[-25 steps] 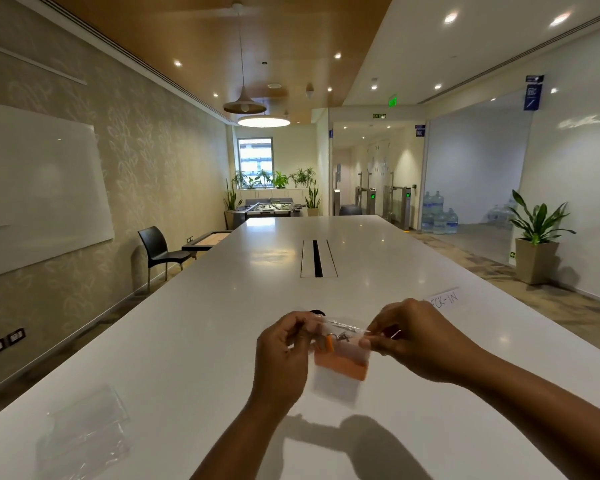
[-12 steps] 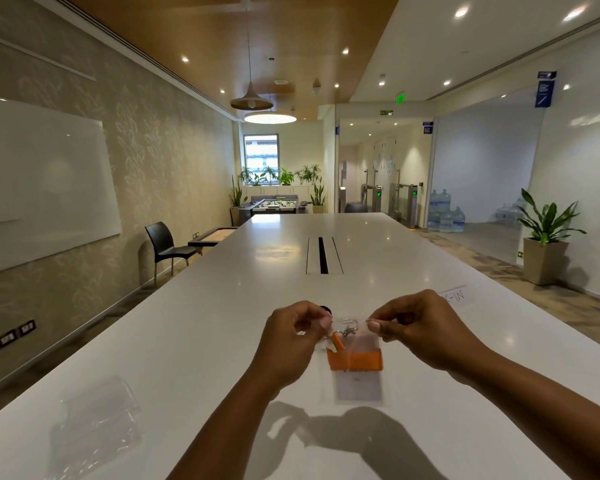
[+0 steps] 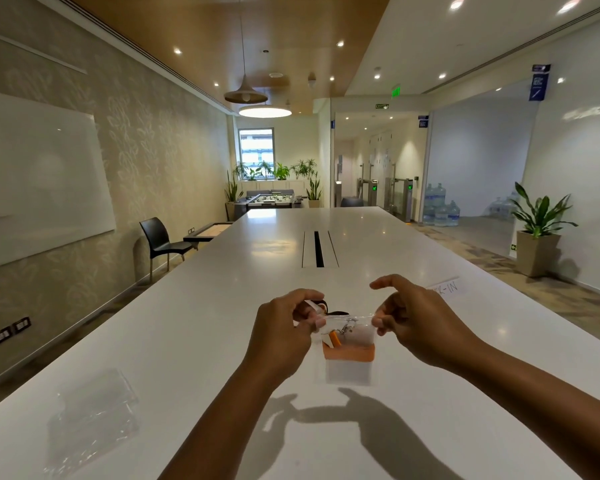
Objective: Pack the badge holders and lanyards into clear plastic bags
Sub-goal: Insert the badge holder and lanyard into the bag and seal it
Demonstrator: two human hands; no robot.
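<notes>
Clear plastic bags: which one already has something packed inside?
The bag pinched between the left hand and right hand: an orange lanyard shows inside. The loose bags at near left look empty.

Long, glossy white tabletop (image 3: 222, 341) running away down the room, shiny with reflected light. At near left, flat on it, a loose stack of clear plastic bags (image 3: 90, 420). Farther along the middle, a narrow black cable slot (image 3: 318, 249). At right, a white paper label (image 3: 447, 291), handwriting ending "-IN".
</notes>
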